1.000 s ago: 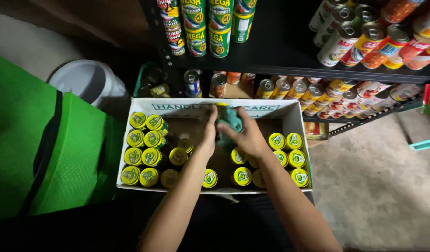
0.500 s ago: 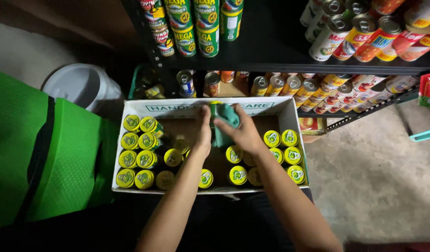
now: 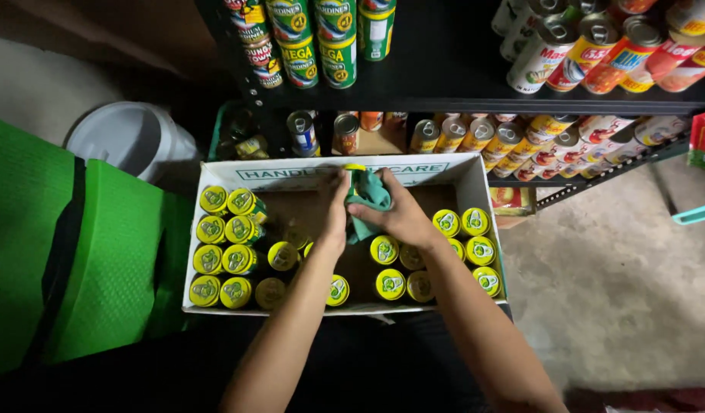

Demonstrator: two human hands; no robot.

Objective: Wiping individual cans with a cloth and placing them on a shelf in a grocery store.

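Over a white carton point(image 3: 475, 191), both hands' fingers point(image 3: 390, 214) pinch a crumpled teal cloth point(image 3: 367, 200) around a yellow-topped can point(image 3: 354, 169).

1 view only, from a camera worn on the person's head. It looks steeply down and slightly forward, close above the white cardboard box point(image 3: 475, 183) at frame centre. Both forearms enter from the near edge. The far part takes in a dark shelf rack point(image 3: 459, 99), the left a green bag point(image 3: 100, 252), the right bare concrete floor point(image 3: 620, 283). No 2nd view overlaps.
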